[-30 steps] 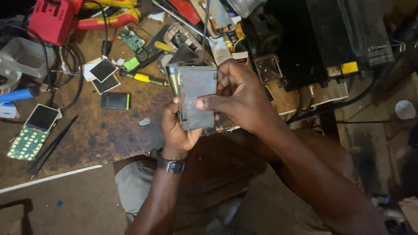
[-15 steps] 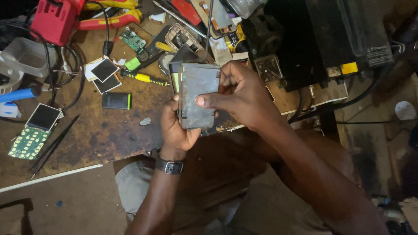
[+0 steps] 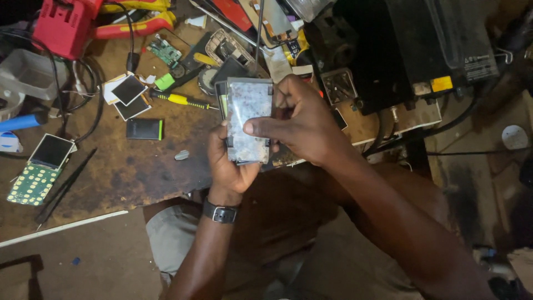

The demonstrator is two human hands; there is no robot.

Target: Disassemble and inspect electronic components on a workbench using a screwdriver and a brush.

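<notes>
Grey panel [image 3: 248, 119] held upright over counter [image 3: 139, 172] edge, just above lap, mid-frame. Cradled from below by left hand [image 3: 230, 164]: grip closed round lower end & back, prob. to steady it. Right hand [image 3: 302, 125] at 3 o'clock, grip closed on panel's side, thumb laid across face, fingers curled behind at top edge, seemingly to press or pry there. Watch [image 3: 220, 213] on left wrist at 6. Yellow screwdriver [image 3: 180, 100] at 10, near panel, within reach. Dark battery [image 3: 144, 129] at 9, flat on counter. Keypad board w/ screen [image 3: 39, 169] far out at 9, tweezers [image 3: 64, 186] just beside it. Red box [image 3: 64, 25] at 10, far corner. Black machine [image 3: 411, 50] at 2, well apart from hands.
</notes>
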